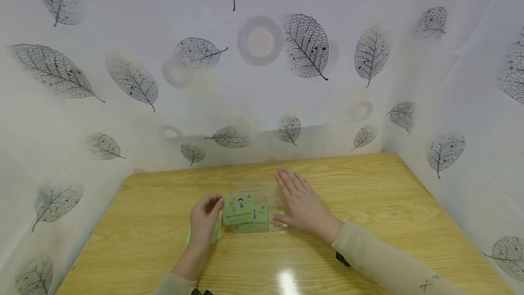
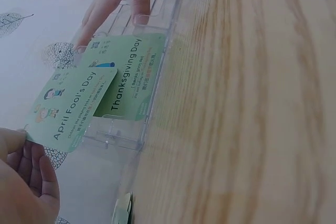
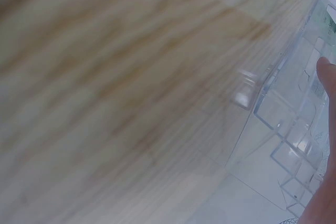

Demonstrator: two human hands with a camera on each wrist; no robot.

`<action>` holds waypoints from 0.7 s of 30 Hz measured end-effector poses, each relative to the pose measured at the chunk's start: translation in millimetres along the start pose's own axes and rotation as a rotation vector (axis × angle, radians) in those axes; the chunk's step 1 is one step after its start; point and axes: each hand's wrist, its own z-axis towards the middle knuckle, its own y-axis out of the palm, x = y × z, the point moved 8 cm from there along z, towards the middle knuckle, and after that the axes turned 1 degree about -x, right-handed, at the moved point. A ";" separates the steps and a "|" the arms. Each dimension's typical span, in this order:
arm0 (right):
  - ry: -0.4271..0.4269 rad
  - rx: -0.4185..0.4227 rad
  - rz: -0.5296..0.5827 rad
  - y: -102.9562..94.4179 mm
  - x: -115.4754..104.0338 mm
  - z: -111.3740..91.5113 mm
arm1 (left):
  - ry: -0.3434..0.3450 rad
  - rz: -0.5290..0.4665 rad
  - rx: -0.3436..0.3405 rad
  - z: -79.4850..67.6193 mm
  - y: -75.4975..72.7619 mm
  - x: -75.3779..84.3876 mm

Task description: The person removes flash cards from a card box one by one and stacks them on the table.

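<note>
My left hand (image 1: 202, 222) pinches a green card (image 2: 73, 106) printed "April Fool's Day" by its left edge, between thumb and fingers. The card is held tilted over the left part of a clear plastic organizer (image 2: 178, 11). A second green card (image 2: 137, 77), printed "Thanksgiving Day", lies in the organizer, partly covered by the held one. My right hand (image 1: 304, 206) rests with straight fingers across the organizer's right part, its thumb apart near the front edge. More green cards (image 1: 216, 232) lie on the table beside the left hand, partly hidden by it.
The organizer has several small compartments (image 3: 286, 153) at its right end. A wood-grain table (image 1: 352, 249) lies underneath. White leaf-print sheeting (image 1: 262, 94) stands behind the table and along both sides.
</note>
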 end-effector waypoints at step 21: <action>0.006 0.013 -0.001 -1.3 -0.3 -0.7 | 0.006 -0.007 0.054 -2.4 -10.1 -2.2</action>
